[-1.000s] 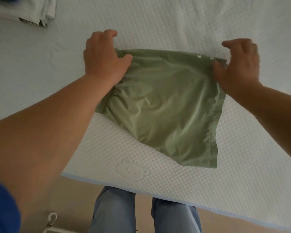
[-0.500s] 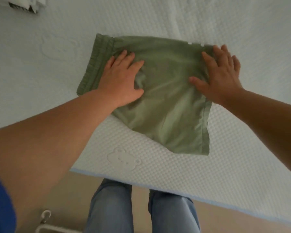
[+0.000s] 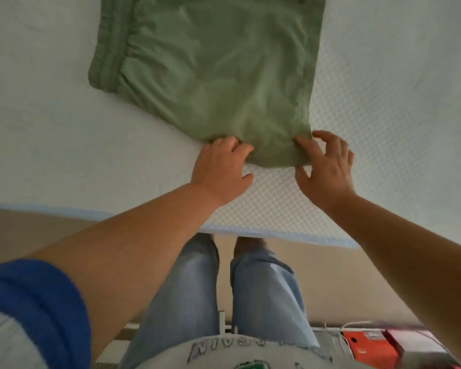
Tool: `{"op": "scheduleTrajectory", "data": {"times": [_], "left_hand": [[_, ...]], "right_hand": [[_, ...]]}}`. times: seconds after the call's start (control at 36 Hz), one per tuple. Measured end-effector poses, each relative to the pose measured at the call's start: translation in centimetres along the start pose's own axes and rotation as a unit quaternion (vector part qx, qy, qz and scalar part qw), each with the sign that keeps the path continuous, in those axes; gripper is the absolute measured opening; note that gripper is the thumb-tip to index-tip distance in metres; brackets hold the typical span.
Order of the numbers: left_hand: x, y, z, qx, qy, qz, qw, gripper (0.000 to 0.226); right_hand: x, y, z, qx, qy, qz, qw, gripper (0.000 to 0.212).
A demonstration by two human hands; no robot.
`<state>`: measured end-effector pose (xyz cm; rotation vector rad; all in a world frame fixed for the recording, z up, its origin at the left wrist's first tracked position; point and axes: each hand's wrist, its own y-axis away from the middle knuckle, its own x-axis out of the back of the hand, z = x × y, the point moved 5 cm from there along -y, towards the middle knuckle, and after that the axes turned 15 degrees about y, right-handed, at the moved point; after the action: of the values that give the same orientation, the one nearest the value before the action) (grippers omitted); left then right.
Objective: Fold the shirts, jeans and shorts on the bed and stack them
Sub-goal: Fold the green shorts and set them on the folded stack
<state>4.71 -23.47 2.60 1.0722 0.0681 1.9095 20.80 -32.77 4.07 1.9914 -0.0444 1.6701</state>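
Note:
Green shorts (image 3: 210, 73) lie folded in half on the white textured bed (image 3: 383, 115), elastic waistband to the left, leg hem to the right. My left hand (image 3: 221, 169) grips the near edge of the shorts, its fingers curled under the cloth. My right hand (image 3: 325, 166) pinches the near right corner of the shorts between thumb and fingers. The far part of the shorts runs out of the top of the view.
The bed's near edge with its light blue trim (image 3: 277, 233) runs across the middle. Below it are my legs in light blue jeans (image 3: 197, 296) on a beige floor. Red boxes (image 3: 370, 347) sit on the floor at the lower right.
Both hands left the top of the shorts, where they pressed flat, and came down to the near edge, which they now grip. The camera has tilted down toward my legs.

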Motion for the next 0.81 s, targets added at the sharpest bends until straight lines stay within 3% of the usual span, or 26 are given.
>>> {"op": "scheduleTrajectory", "data": {"times": [0.14,0.31,0.53,0.61,0.81], "left_hand": [[-1.3,-0.5,-0.4,0.058,0.007,0.077,0.995,0.066],[-2.1,-2.0,0.1,0.148,0.048,0.155,0.976,0.064],[-1.3,-3.1,0.0,0.155,0.086,0.197,0.964,0.029],[-0.1,-3.6,-0.4,0.153,0.125,0.188,0.962,0.037],[1.9,-5.9,-0.4,0.169,0.157,0.159,0.960,0.043]], "right_hand": [[0.1,-1.9,0.8,-0.067,-0.104,0.010,0.992,0.026],[-0.7,-3.9,1.7,-0.142,-0.211,-0.007,0.967,0.021],[-1.8,-4.0,2.7,-0.210,-0.418,-0.020,0.884,0.005],[-2.2,-3.7,2.9,-0.214,-0.473,-0.022,0.854,0.018],[-2.4,-3.7,1.4,-0.150,-0.411,-0.061,0.897,0.031]]}}
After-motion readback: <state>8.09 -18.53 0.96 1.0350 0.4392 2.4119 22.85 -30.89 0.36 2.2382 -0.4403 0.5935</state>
